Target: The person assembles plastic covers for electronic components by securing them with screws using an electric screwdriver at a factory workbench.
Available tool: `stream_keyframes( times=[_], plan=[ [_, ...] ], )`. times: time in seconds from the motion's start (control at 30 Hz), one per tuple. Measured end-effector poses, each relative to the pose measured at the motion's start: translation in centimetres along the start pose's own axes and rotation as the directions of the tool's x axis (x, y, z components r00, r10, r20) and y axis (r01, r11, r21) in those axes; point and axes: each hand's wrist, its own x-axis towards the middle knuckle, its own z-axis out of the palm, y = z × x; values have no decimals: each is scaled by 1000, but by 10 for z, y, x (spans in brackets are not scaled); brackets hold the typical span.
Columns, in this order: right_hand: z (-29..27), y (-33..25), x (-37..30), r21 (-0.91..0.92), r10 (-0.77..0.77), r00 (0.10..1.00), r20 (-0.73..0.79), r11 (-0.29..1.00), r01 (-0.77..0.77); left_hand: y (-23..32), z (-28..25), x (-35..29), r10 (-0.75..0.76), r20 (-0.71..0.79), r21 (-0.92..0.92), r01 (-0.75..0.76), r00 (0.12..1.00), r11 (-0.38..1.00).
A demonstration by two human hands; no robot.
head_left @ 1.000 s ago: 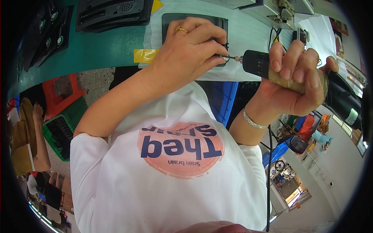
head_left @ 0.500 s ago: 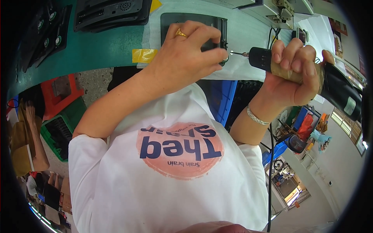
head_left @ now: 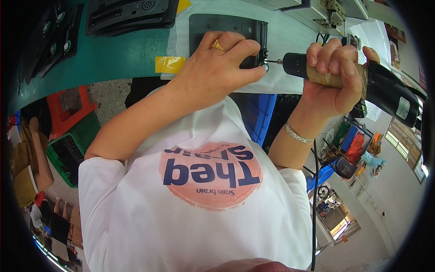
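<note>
My left hand (head_left: 219, 68), with a gold ring on one finger, presses down on a dark grey flat panel (head_left: 213, 25) that lies on a white sheet on the green bench (head_left: 113, 56). Its fingertips pinch at the panel's near right corner, where a small screw sits. My right hand (head_left: 333, 79) grips a black electric screwdriver (head_left: 385, 88) by its tape-wrapped barrel. The driver's bit (head_left: 273, 61) points left and touches the screw at that corner. A bracelet is on my right wrist.
Stacked black plastic housings (head_left: 129, 13) lie at the bench's far left, with more dark parts (head_left: 50, 41) beside them. A yellow tape patch (head_left: 170, 64) marks the bench edge. Red and green crates (head_left: 68, 131) stand on the floor to the left, a blue bin (head_left: 260, 118) under the bench.
My right hand has brought the screwdriver up and leftward, so its bit now meets the panel's corner. My left hand has stayed on the panel, shifting only slightly.
</note>
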Motion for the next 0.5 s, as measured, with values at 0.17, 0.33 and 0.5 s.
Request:
stream_keyframes(
  times=[0.17,0.33,0.5],
  plan=[
    [0,2,0,1,-6,1000,9,1000,6,0,1,0,-3,-3,-6,3,1000,1000],
    [2,2,1,10,3,1000,29,1000,-3,0,1,0,3,0,-5,-3,1000,1000],
    [15,8,-2,-82,-24,999,32,996,27,-2,1,-1,0,23,-18,0,1000,1000]
  ],
)
